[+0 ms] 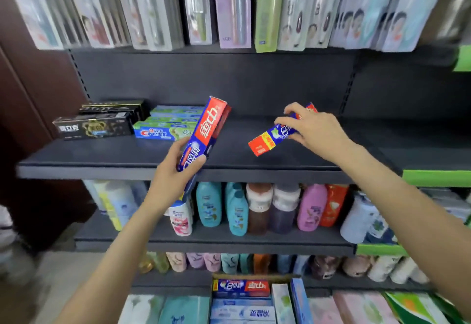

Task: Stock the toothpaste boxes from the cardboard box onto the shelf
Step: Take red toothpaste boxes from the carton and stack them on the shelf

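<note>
Toothbrush packs (234, 5) hang in a row across the top, flat blister cards in grey, lilac, green and pale blue, their lower edges above the dark back panel (216, 78).

Below, upright bottles (235, 211) stand side by side: 2 teal, 1 brown, 1 dark purple, 1 lilac, 1 orange, with white and pale blue ones at both ends. A white bottle with pink label (181, 219) stands left of the teal pair.

1 level lower, a row of pouches (229, 262) in pink, teal and orange; details blurred.

Green price strips (433, 177) edge the unit on the right. A brown panel (33, 73) borders the left side.
</note>
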The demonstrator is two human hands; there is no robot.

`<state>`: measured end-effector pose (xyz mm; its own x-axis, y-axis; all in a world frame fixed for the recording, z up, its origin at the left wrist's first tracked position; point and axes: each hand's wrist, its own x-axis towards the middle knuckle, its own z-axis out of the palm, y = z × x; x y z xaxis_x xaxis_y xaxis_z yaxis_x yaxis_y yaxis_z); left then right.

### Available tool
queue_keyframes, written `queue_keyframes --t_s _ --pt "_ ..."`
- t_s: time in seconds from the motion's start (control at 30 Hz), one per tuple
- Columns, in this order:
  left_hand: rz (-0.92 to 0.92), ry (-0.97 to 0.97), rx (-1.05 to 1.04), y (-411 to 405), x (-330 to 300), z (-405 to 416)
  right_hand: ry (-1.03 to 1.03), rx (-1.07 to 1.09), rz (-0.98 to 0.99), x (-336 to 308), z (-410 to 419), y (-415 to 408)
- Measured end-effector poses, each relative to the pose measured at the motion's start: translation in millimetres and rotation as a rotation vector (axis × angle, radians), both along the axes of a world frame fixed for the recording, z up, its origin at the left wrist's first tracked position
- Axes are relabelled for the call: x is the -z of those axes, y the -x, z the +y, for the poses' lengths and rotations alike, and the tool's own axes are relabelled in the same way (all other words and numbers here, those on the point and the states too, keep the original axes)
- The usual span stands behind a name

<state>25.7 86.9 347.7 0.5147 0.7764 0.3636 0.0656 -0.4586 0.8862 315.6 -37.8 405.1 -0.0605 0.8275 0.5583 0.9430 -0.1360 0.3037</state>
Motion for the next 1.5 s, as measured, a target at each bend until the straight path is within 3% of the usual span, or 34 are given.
queue_keyframes --t_s 0.23,0.43,0.6,0.7,0.77,1.0,1.1,1.23,1.37,1.43,1.5 --pt "0.013 0.129 0.031 -28.7 -8.2 23.9 0.303 -0.142 0.291 26.6 41.9 -26.0" --pt "0.019 0.152 0.056 -42.9 -4.3 36.0 0.553 -0.06 0.779 1.7 53.2 -32.5" --pt "0.085 0.123 0.03 -48.9 -1.9 42.7 0.52 0.164 0.555 9.6 74.9 -41.0" --pt "0.229 -0.051 -0.067 -43.9 -8.1 54.9 0.331 0.114 0.613 6.9 91.7 -45.6" --pt "0.32 -0.182 -0.119 -38.1 -12.5 63.1 0.316 0.081 0.618 4.7 109.9 -50.5" --pt "0.513 -0.455 -0.209 -14.3 -11.9 82.4 0.23 0.143 0.429 28.0 169.1 -64.6" --pt "0.581 -0.574 -0.215 -15.0 -12.3 82.2 0.091 0.123 0.505 27.5 166.2 -57.5" --pt "0.592 -0.81 -0.252 -33.8 -15.6 79.3 -0.208 -0.125 0.813 20.4 109.8 -19.6" --pt "0.553 -1.018 -0.232 -71.1 -17.1 77.7 -0.035 -0.174 0.696 18.0 56.4 8.7" --pt "0.49 -1.058 -0.2 -91.5 -18.9 73.1 0.11 -0.117 0.608 17.4 44.1 7.7" --pt "0.432 -1.031 -0.17 -107.3 -18.4 66.5 0.089 -0.035 0.604 21.7 34.9 4.9"
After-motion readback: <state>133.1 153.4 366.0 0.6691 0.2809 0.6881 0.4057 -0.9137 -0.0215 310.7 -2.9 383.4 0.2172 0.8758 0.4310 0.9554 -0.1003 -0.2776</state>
